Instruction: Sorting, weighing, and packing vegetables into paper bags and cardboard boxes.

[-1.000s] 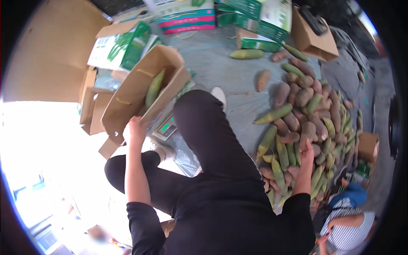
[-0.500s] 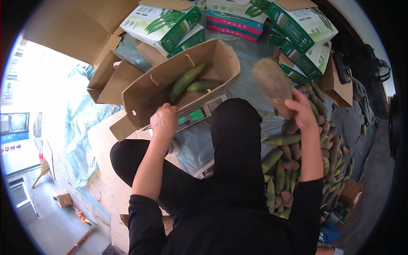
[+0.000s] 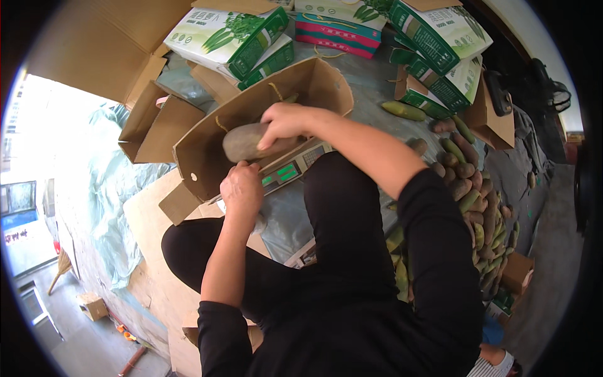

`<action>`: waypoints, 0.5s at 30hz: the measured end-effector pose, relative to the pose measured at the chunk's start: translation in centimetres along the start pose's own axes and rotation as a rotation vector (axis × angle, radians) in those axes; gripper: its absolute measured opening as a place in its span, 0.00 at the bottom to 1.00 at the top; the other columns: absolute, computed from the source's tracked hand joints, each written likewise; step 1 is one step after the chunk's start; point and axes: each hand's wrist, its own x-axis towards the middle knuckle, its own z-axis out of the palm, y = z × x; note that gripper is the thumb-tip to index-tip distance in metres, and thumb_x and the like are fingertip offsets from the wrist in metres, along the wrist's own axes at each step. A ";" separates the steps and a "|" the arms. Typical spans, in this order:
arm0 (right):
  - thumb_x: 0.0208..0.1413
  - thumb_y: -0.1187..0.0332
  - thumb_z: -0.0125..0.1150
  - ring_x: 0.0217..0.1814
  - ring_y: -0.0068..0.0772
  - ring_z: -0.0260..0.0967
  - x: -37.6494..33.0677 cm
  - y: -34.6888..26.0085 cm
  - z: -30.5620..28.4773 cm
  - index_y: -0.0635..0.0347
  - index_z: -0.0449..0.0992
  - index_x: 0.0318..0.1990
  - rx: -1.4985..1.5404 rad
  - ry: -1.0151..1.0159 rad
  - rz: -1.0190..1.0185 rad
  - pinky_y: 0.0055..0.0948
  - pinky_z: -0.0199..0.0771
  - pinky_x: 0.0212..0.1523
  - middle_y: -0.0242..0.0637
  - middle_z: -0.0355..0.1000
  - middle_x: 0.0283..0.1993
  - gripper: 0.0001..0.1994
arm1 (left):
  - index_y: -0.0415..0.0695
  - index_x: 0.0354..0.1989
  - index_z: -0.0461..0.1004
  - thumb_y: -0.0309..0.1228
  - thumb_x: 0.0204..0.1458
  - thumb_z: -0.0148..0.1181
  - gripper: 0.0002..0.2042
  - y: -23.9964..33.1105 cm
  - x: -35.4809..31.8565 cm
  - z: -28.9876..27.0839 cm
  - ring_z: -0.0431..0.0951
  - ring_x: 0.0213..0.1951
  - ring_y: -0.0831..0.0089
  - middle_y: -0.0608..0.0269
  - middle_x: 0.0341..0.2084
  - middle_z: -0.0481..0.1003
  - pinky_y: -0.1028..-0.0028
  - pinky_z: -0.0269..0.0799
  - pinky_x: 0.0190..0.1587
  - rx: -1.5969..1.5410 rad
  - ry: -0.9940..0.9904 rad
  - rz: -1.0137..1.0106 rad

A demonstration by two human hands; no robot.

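My right hand (image 3: 287, 124) reaches across my body and holds a large, thick brownish root vegetable (image 3: 240, 143) inside a long open cardboard box (image 3: 314, 80). With fingers closed on the box's near rim, my left hand (image 3: 241, 190) stays at its left part. The box rests on a scale (image 3: 289, 173) with a lit green display. Only the tip of a green radish (image 3: 291, 98) shows inside the box; my right hand and the root vegetable cover the rest of the contents.
To my right lies a heap of green and reddish-brown root vegetables (image 3: 468, 169). Printed green-and-white cartons (image 3: 229, 34) stand at the back, beside a blue-and-pink box (image 3: 339, 36). One green radish (image 3: 403, 111) lies apart. Another open carton (image 3: 164, 125) is at left. A person (image 3: 493, 364) shows at lower right.
My right hand has carried the root vegetable leftward from beside the heap into the box. The left hand remains on the rim. A lone green radish is now visible near the right cartons.
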 end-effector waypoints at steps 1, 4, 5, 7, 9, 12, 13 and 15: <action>0.37 0.63 0.68 0.42 0.35 0.72 1.3 0.9 0.4 0.69 0.73 0.46 0.007 0.019 0.013 0.30 0.70 0.43 0.45 0.74 0.40 0.27 | 0.48 0.33 0.77 0.29 0.44 0.59 0.07 0.3 0.2 0.1 0.74 0.38 0.61 0.60 0.31 0.72 0.64 0.71 0.39 -0.017 0.021 0.017; 0.41 0.59 0.64 0.47 0.39 0.71 4.2 3.3 0.2 0.65 0.74 0.46 -0.083 0.110 -0.276 0.31 0.70 0.49 0.48 0.73 0.44 0.24 | 0.48 0.29 0.77 0.24 0.42 0.52 0.08 0.8 0.5 0.1 0.75 0.37 0.62 0.61 0.28 0.72 0.65 0.72 0.36 -0.033 0.081 0.059; 0.42 0.60 0.63 0.47 0.39 0.71 4.5 3.7 -0.7 0.63 0.74 0.46 -0.149 0.143 -0.251 0.31 0.70 0.49 0.47 0.73 0.45 0.23 | 0.48 0.29 0.77 0.24 0.42 0.52 0.08 0.8 0.6 0.1 0.75 0.37 0.62 0.61 0.28 0.72 0.65 0.72 0.36 -0.031 0.077 0.064; 0.43 0.61 0.62 0.46 0.39 0.71 4.3 3.7 -2.5 0.59 0.75 0.45 -0.329 0.192 -0.172 0.32 0.70 0.48 0.44 0.74 0.44 0.20 | 0.48 0.29 0.77 0.23 0.42 0.52 0.09 0.4 0.4 0.1 0.75 0.37 0.63 0.62 0.28 0.72 0.65 0.72 0.36 -0.042 0.079 0.067; 0.44 0.62 0.62 0.46 0.40 0.72 3.6 4.3 -3.8 0.56 0.77 0.43 -0.480 0.183 -0.014 0.34 0.70 0.47 0.41 0.74 0.43 0.17 | 0.47 0.29 0.77 0.27 0.42 0.56 0.06 0.2 0.4 0.1 0.74 0.36 0.61 0.60 0.28 0.72 0.63 0.71 0.36 -0.024 0.047 0.039; 0.45 0.63 0.61 0.44 0.41 0.72 3.9 7.1 -4.4 0.53 0.79 0.38 -0.583 0.132 0.121 0.35 0.71 0.46 0.40 0.75 0.40 0.12 | 0.46 0.29 0.77 0.30 0.43 0.59 0.05 0.5 0.5 0.3 0.74 0.35 0.58 0.58 0.27 0.71 0.62 0.69 0.36 -0.020 0.035 0.044; 0.45 0.63 0.61 0.44 0.42 0.72 3.9 7.4 -4.1 0.54 0.80 0.38 -0.646 0.074 0.145 0.36 0.71 0.45 0.41 0.75 0.39 0.12 | 0.46 0.28 0.76 0.30 0.43 0.59 0.05 0.4 0.3 0.4 0.74 0.35 0.58 0.58 0.27 0.71 0.61 0.69 0.36 -0.029 0.054 0.052; 0.45 0.63 0.61 0.41 0.43 0.73 4.2 7.7 -4.0 0.54 0.80 0.37 -0.750 -0.029 0.149 0.37 0.71 0.42 0.44 0.75 0.37 0.11 | 0.46 0.28 0.76 0.31 0.43 0.59 0.05 0.5 0.3 0.4 0.74 0.35 0.58 0.58 0.27 0.71 0.61 0.69 0.35 -0.044 0.042 0.052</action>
